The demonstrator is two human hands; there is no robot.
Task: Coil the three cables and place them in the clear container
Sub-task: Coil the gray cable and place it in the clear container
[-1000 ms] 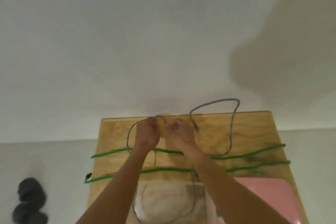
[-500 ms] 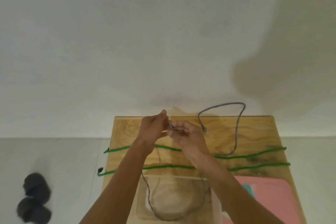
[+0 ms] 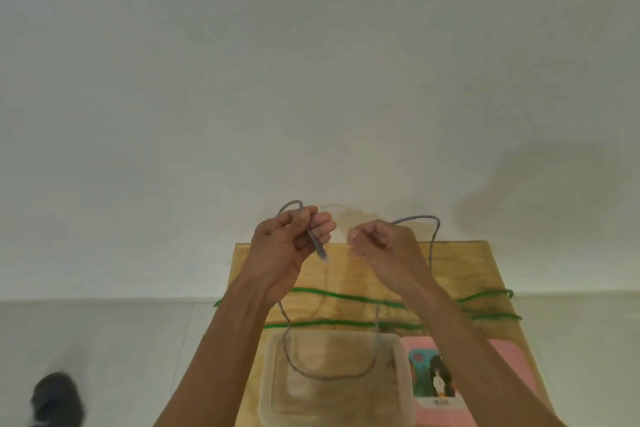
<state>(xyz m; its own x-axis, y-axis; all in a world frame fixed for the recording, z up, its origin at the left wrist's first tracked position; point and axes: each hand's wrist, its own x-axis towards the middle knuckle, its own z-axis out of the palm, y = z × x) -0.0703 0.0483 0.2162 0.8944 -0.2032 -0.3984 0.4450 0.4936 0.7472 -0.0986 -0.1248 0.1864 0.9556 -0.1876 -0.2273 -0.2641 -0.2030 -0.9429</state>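
Note:
Both hands are raised above a small wooden table. My left hand grips a grey cable near its plug end, which points down from my fingers. My right hand is closed on another part of the same cable. Between the hands the cable hangs in a slack loop over the clear container at the table's near edge; a further arc rises behind my right hand. Two green cables lie straight across the table, left to right, beyond the container.
A pink card or booklet with a picture lies right of the container. A white wall stands directly behind the table. Dark shoes sit on the pale floor at the lower left.
My hands have lifted and moved apart, the left one now holding the plug end. The hanging loop of grey cable has widened over the container. The camera has tilted slightly.

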